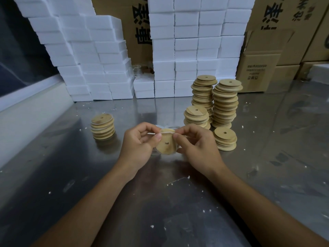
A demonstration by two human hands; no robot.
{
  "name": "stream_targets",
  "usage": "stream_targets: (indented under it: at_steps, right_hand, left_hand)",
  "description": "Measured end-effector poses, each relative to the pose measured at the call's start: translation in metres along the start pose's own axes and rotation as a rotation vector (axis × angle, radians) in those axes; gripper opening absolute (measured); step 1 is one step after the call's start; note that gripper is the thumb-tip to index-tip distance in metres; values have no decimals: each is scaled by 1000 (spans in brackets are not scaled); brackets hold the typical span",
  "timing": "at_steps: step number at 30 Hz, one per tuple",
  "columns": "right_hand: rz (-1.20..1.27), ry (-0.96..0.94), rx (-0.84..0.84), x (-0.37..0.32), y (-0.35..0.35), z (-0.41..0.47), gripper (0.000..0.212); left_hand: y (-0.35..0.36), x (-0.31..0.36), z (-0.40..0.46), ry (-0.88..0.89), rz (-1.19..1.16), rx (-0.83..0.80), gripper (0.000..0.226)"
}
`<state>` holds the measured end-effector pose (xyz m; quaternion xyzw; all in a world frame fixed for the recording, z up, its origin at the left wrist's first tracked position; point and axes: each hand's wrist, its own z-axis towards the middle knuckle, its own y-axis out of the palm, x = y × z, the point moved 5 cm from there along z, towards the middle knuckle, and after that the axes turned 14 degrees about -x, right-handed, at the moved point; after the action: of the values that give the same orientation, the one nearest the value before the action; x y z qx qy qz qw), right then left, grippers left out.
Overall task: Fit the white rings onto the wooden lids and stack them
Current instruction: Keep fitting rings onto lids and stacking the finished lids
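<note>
Both forearms cut off below. Left hand (140, 145) and right hand (194, 145) pinching a wooden lid (167, 144) and white ring (161, 133), ring partly hidden by fingers, above steel table (71, 175). Ringed stack (102, 129) left; bare stacks (224, 102) right.

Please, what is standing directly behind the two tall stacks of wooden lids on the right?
Behind the two tall stacks of wooden lids stands a wall of white foam boxes, with cardboard cartons to its right. The stacks hide the lowest boxes, so what lies at their base cannot be seen.
</note>
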<state>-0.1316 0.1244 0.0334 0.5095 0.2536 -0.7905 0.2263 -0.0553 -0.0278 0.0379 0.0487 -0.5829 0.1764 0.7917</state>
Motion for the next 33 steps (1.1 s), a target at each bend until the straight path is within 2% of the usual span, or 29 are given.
stream_targets:
  at_steps: [4,7,12,19,25,29,33]
  right_hand:
    - [-17,19,0,-1,1,-1,7]
    - [73,58,27,3,2,0,11]
    - [160,57,74,5,5,-1,10]
    - [202,70,40,7,1,0,13]
    - [83,66,8,8,-1,1,8]
    - [-82,20,-31,6,-2,1,5]
    - [-217,-29,-61,3,2,-2,4]
  left_hand:
    - [-1,5,0,69,155,37,27]
    - [0,5,0,79,187,44,28]
    - [-1,4,0,74,156,35,32]
    - [-1,1,1,43,112,0,30]
    - [-1,0,1,68,192,-4,27]
    - [7,2,0,124,249,-43,33]
    - [4,-2,-1,82,171,-21,28]
